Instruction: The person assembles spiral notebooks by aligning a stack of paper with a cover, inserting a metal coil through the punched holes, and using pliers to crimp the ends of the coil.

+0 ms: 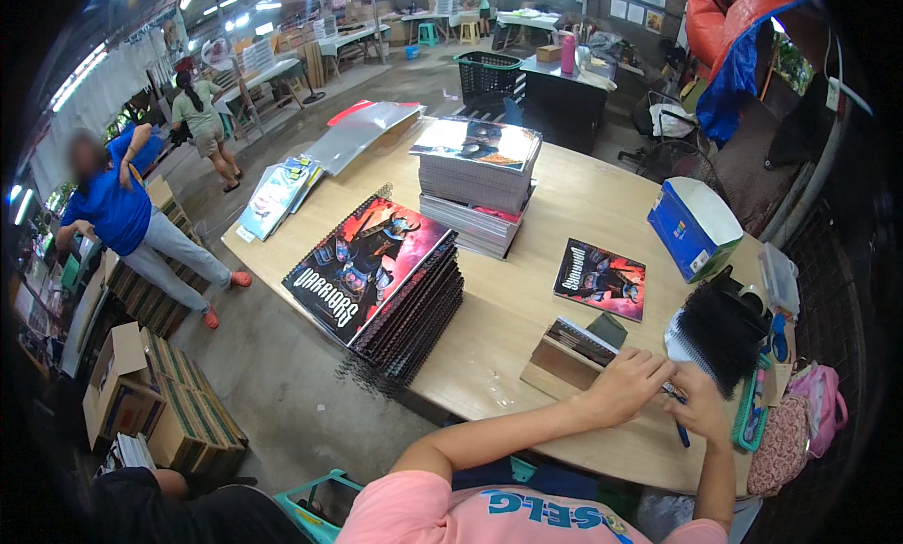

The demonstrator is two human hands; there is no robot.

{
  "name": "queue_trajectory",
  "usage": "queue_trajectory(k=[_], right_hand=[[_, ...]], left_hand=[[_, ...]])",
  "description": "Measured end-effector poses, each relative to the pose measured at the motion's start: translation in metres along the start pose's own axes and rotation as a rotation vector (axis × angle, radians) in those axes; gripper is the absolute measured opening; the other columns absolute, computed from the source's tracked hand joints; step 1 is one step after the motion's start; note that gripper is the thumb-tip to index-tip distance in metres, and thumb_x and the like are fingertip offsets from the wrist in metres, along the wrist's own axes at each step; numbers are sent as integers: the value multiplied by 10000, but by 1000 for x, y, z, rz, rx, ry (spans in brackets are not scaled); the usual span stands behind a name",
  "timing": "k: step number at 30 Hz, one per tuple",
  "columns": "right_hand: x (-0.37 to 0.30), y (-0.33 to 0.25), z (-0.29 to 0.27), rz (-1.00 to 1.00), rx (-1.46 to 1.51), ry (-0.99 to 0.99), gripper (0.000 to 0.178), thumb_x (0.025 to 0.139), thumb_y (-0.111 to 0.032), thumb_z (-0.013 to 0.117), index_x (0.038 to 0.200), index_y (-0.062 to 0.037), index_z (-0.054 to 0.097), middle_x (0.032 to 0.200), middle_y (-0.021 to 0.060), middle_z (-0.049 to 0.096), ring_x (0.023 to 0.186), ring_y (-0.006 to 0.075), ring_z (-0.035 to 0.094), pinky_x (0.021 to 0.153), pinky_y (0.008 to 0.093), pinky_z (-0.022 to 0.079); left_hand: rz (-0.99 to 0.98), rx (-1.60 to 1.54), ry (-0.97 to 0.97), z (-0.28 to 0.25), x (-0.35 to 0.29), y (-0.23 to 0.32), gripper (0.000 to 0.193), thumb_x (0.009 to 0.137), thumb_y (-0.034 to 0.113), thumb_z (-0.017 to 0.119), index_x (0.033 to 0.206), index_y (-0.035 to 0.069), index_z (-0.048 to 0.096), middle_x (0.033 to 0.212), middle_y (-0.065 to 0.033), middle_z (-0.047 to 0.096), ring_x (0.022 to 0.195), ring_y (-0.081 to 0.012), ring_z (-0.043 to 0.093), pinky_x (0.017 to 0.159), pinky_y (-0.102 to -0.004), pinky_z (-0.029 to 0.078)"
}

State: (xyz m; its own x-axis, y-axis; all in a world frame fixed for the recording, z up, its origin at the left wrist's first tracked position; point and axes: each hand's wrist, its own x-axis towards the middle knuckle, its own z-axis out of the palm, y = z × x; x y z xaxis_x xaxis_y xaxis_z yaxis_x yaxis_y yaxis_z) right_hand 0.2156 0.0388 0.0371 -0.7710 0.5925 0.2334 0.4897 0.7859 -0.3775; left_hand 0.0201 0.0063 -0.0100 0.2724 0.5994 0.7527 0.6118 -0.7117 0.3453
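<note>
Well left of the hands, coil-bound books are stacked. Just left of the left hand, a booklet is stood in a jig. The left forearm is reached across, the fingers curled in a pinch; what is pinched cannot be told. Beside it, a blue tool appears gripped by the right hand, its forearm raised steeply. Beyond that hand, black coils are heaped. Coil binding is judged to be in hand; steady fingertip control seems called for next.
</note>
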Motion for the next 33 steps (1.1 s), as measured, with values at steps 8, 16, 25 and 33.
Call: queue_trajectory(k=[8, 16, 25, 33], right_hand=[[71, 60, 30, 62, 158, -266, 470, 814, -181, 594, 1282, -136, 581, 1372, 202, 452, 1202, 392, 476, 1003, 465, 405], [115, 40, 96, 171, -123, -426, 461, 898, -281, 475, 1308, -487, 517, 1530, 203, 207, 1277, 523, 321, 1063, 571, 311], [79, 78, 47, 46, 251, -167, 397, 788, -212, 635, 1183, -185, 670, 1251, 182, 564, 1126, 340, 556, 976, 390, 424], [40, 55, -19, -3, 328, -321, 521, 707, -356, 726, 1095, -9, 704, 1191, 189, 599, 1090, 293, 572, 979, 368, 398]], left_hand=[[26, 78, -7, 6, 0, 3, 219, 800, 233, 658, 970, 119, 578, 901, -62, 516, 864, -236, 539, 727, -409, 371], [73, 160, 26, 14, -3, -6, 271, 812, 301, 654, 957, 87, 574, 903, -77, 548, 887, -249, 541, 760, -403, 384], [100, 62, 1, 13, -3, -9, 315, 814, 347, 646, 992, 95, 581, 961, -60, 570, 919, -252, 544, 837, -439, 380], [-102, 211, 15, -33, -15, -27, 245, 741, 232, 720, 938, 175, 587, 906, 1, 565, 903, -197, 562, 865, -434, 355]])
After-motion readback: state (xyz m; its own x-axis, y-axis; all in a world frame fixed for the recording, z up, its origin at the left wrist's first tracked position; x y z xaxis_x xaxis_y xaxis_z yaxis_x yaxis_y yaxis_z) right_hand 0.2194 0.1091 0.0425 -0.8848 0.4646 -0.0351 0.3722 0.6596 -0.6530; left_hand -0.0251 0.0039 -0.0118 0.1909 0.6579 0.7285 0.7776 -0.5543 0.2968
